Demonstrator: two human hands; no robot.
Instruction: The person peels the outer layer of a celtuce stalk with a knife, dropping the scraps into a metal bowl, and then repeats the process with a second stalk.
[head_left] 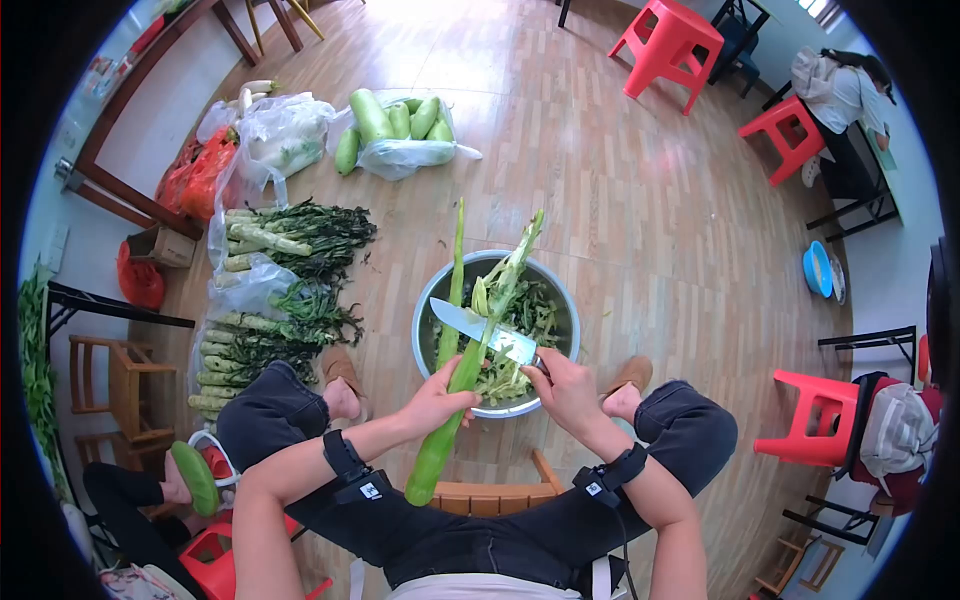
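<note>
My left hand (445, 395) is closed around a long green celtuce stem (428, 468), its thick end toward me and its leafy top leaning away over the steel basin (573, 312). In my right hand (567, 388) is the handle of a kitchen knife (462, 319). Its broad blade crosses the stem just beyond my left fingers, the tip pointing left. Pale and green peelings with leaves (500, 388) lie in the basin. A thin green strip (457, 270) stands up past the basin's far rim, its lower end close to my left hand.
Piled leafy celtuce stalks (240, 350) lie on plastic to the left. Beyond are green gourds (372, 116) in a clear bag and a red bag (208, 175). Red stools (668, 48) stand around the wooden floor (660, 230). A person (845, 95) sits at the far right.
</note>
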